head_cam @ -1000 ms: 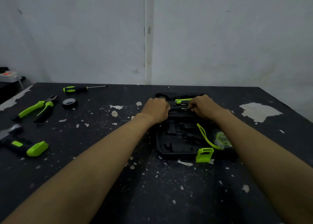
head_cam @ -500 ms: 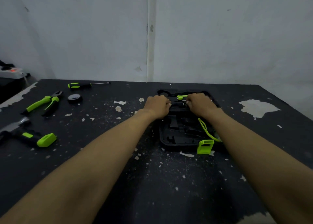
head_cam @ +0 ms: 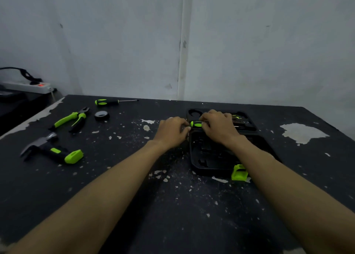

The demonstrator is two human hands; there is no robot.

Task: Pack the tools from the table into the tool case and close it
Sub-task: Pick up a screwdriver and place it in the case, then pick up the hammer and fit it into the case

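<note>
The black tool case [head_cam: 197,157] lies open on the dark table, right of centre, a green latch [head_cam: 239,173] at its near edge. My right hand [head_cam: 217,125] rests over the far half of the case, fingers closed on a green-and-black screwdriver handle [head_cam: 196,124]. My left hand [head_cam: 172,129] sits just left of the case, its fingertips at the butt of that handle. On the table's left lie pliers [head_cam: 71,119], a hammer [head_cam: 53,151], a tape roll [head_cam: 101,115] and a second screwdriver [head_cam: 111,101].
A white power strip [head_cam: 28,86] with a red light sits on a ledge at far left. The wall stands right behind the table's far edge. Pale patches [head_cam: 301,132] of chipped paint mark the tabletop.
The view has shifted, so the case appears further right. My left hand has slid off the case to its left edge, exposing the screwdriver's green handle between both hands.
</note>
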